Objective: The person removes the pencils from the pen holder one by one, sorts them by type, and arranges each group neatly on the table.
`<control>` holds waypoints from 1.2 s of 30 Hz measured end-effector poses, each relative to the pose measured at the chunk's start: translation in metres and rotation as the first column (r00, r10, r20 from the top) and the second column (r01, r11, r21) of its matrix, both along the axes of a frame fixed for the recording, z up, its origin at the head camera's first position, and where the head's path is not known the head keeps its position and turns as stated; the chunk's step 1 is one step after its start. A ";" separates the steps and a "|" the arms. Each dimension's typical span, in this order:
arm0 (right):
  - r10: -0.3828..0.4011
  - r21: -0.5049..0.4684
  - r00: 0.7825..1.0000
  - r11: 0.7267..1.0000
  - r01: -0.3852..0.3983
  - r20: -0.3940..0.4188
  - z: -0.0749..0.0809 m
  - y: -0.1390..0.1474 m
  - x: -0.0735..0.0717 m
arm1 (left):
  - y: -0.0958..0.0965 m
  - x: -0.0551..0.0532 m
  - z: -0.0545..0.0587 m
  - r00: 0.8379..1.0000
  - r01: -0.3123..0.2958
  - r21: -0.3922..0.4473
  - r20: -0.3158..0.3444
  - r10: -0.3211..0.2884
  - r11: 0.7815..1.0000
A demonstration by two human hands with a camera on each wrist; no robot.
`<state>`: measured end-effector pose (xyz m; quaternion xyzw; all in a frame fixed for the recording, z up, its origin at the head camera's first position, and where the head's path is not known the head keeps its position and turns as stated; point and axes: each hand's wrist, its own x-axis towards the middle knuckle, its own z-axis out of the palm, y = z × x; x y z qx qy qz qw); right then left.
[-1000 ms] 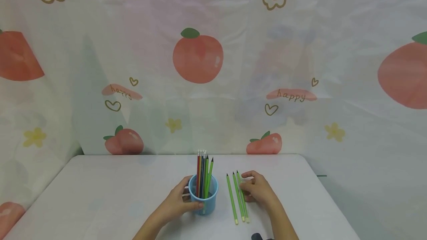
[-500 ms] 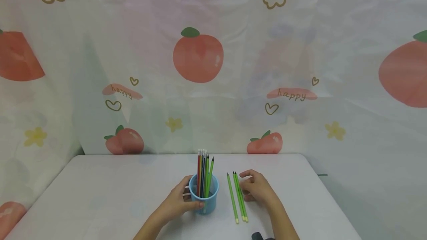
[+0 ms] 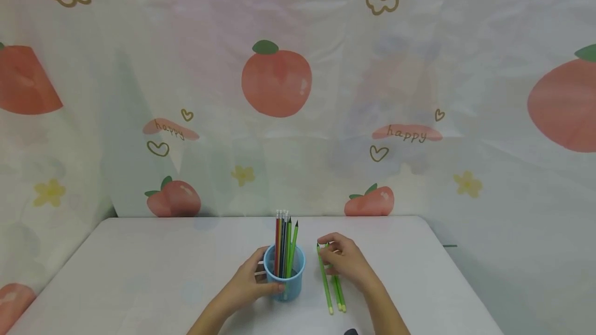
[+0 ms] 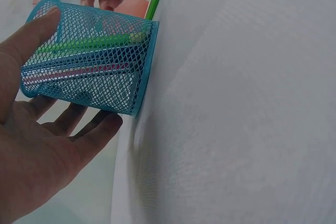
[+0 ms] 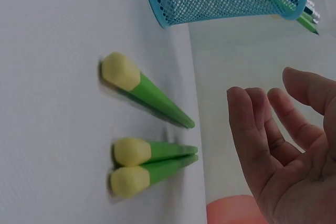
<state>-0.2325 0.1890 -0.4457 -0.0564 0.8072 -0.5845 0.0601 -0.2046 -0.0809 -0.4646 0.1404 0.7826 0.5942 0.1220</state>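
My left hand [image 3: 247,284] grips a blue mesh pencil cup [image 3: 294,289], thumb on the near side and fingers round the far side. Inside stand several pencils [image 3: 281,239], dark and striped ones with white erasers up, and green ones with dark points up. To the cup's right, three green pencils lie on the table, points away from me: a single pencil [image 3: 328,293] and a close pair [image 5: 168,151] with pale yellow ends. Over their pointed ends hovers my right hand [image 3: 346,261], fingers loosely bent and apart, nothing between them in the right wrist view.
The white table [image 3: 153,273] runs back to a curtain [image 3: 321,169] printed with peaches, flowers and hearts. A small dark object [image 3: 351,332] pokes in at the bottom edge near the right forearm.
The rightmost loose pencil has shifted left against its neighbour, forming the pair. My right hand has then moved left, over the pencils' tips. The left hand and cup stay put.
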 end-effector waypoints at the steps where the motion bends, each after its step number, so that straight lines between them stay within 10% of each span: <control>1: 0.011 -0.003 1.000 1.000 -0.011 -0.006 0.000 -0.002 0.000 | 0.000 0.000 0.000 1.000 0.000 0.002 -0.003 0.000 1.000; 36: 0.249 -0.037 0.961 0.966 -0.255 -0.118 0.006 -0.033 0.010 | -0.001 0.000 0.000 1.000 0.008 0.024 -0.010 -0.008 1.000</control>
